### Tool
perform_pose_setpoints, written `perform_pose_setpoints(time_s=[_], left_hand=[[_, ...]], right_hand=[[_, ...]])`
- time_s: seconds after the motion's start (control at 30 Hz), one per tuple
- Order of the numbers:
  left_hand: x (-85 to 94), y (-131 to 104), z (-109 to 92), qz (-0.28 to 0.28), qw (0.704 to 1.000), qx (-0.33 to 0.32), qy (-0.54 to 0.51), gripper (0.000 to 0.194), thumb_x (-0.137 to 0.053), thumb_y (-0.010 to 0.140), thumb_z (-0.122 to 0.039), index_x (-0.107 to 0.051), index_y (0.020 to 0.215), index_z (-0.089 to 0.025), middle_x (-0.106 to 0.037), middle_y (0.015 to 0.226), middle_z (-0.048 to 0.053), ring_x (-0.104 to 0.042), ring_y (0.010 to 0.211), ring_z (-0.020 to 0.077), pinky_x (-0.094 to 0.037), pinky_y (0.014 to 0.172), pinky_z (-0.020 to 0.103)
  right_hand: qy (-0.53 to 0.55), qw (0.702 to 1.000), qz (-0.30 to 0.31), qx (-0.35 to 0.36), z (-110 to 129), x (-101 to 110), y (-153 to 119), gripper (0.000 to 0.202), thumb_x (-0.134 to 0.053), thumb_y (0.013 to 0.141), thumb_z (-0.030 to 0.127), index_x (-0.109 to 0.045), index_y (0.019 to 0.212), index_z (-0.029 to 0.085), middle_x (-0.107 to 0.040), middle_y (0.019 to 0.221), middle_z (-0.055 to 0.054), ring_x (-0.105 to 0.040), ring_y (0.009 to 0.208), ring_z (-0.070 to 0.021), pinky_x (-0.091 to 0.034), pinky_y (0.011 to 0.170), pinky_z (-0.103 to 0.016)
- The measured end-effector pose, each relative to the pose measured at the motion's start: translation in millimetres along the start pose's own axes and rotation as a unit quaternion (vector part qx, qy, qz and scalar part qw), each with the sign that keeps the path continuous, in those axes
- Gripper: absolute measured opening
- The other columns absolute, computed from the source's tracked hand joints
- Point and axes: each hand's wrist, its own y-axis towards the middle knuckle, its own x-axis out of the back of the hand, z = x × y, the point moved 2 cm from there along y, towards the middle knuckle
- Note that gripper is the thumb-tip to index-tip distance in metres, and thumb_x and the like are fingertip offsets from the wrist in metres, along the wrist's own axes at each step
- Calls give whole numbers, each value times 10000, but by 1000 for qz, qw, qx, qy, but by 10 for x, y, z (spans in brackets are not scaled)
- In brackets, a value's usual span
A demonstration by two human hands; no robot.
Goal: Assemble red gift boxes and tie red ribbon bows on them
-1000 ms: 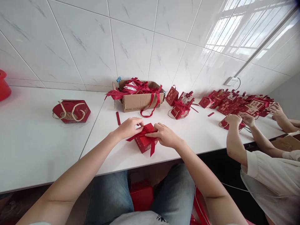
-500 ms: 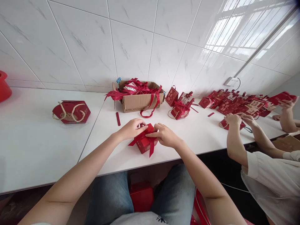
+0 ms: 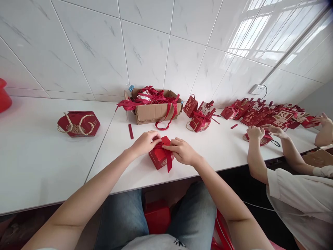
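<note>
A small red gift box (image 3: 156, 162) with gold print stands on the white table in front of me. A dark red ribbon (image 3: 169, 161) is looped on its top, with one tail hanging down the near side. My left hand (image 3: 146, 143) pinches the ribbon at the top left of the box, fingers curled. From the other side, my right hand (image 3: 182, 150) grips the ribbon at its middle, the index finger stretched across the knot. The fingers partly hide the ribbon's loops.
Behind my hands stands a cardboard box (image 3: 153, 115) full of red ribbons. A roped red box (image 3: 79, 125) sits left, a ribboned box (image 3: 199, 122) right. Many red boxes (image 3: 256, 116) line the wall. Beside me a co-worker's hands (image 3: 256, 133) handle another box.
The ribbon tail that stuck out left of the box has been drawn up toward my left hand. At far right, another person's hand has lowered a red box toward the pile.
</note>
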Motion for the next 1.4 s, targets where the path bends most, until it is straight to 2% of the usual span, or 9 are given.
perform_pose_setpoints(time_s=[0.1, 0.2, 0.4, 0.53, 0.73, 0.97, 1.13, 1.27, 1.4], left_hand=[[10, -12, 15, -16, 1000, -4, 5, 164, -524, 863, -302, -580, 763, -185, -646, 808, 20, -575, 734, 161, -443, 682, 282], [20, -20, 20, -19, 1000, -21, 1, 162, -532, 866, -305, -592, 774, -186, -644, 804, 16, -574, 731, 156, -447, 681, 276], [19, -14, 27, -41, 998, -51, 9, 142, -542, 871, -281, -599, 782, -185, -634, 800, 11, -569, 713, 143, -450, 674, 261], [6, -1, 33, -51, 997, -57, 20, 158, -529, 880, -264, -608, 772, -182, -639, 795, 19, -564, 697, 141, -449, 668, 259], [20, 6, 29, -49, 998, -18, 34, 164, -555, 870, -289, -645, 776, -190, -664, 801, 14, -556, 671, 140, -446, 675, 266], [42, -11, 30, -38, 999, 12, 27, 247, -545, 867, -385, -696, 787, -207, -700, 832, 17, -568, 662, 147, -441, 657, 274], [82, 19, 41, -24, 999, 16, 35, 255, -535, 858, -406, -693, 770, -226, -705, 843, 11, -594, 722, 172, -445, 666, 287], [80, 61, 77, 8, 1000, 6, -3, 226, -542, 842, -390, -666, 782, -212, -698, 861, 26, -623, 800, 191, -483, 722, 303], [60, 68, 103, 34, 998, 36, -32, 196, -556, 843, -363, -659, 772, -212, -711, 831, 10, -646, 757, 173, -491, 678, 274]], right_hand=[[43, 999, 11, -1, 31, -7, -12, 448, -366, 865, 77, -543, 1271, 142, -613, 958, -98, -486, 829, -200, -448, 778, -356], [61, 998, -7, -24, 47, -22, -13, 457, -379, 841, 80, -497, 1282, 96, -633, 929, -103, -508, 805, -199, -460, 754, -348], [59, 998, -23, -25, 44, -63, 2, 437, -380, 842, 100, -533, 1252, 112, -638, 904, -109, -522, 782, -199, -477, 725, -349], [81, 997, -10, -16, 38, -62, -1, 458, -349, 856, 98, -515, 1282, 74, -627, 912, -131, -533, 796, -206, -491, 727, -359], [116, 993, 21, -21, 33, -63, -26, 498, -332, 864, 87, -446, 1348, 68, -609, 948, -135, -537, 834, -204, -491, 764, -360], [139, 988, 56, -30, 63, -43, 4, 518, -339, 870, 112, -368, 1386, 140, -617, 1001, -117, -562, 833, -201, -476, 757, -343], [122, 984, 97, -87, 79, 23, 77, 600, -360, 831, 111, -274, 1421, 177, -597, 769, -7, -532, 638, -165, -430, 633, -280], [148, 982, 63, -103, 118, 18, 94, 416, -317, 916, 170, -364, 1329, 184, -590, 744, 4, -528, 611, -148, -417, 625, -263], [138, 981, 17, -137, 140, -42, 68, 316, -285, 985, 258, -442, 1249, 183, -648, 883, -55, -589, 721, -154, -431, 659, -260]])
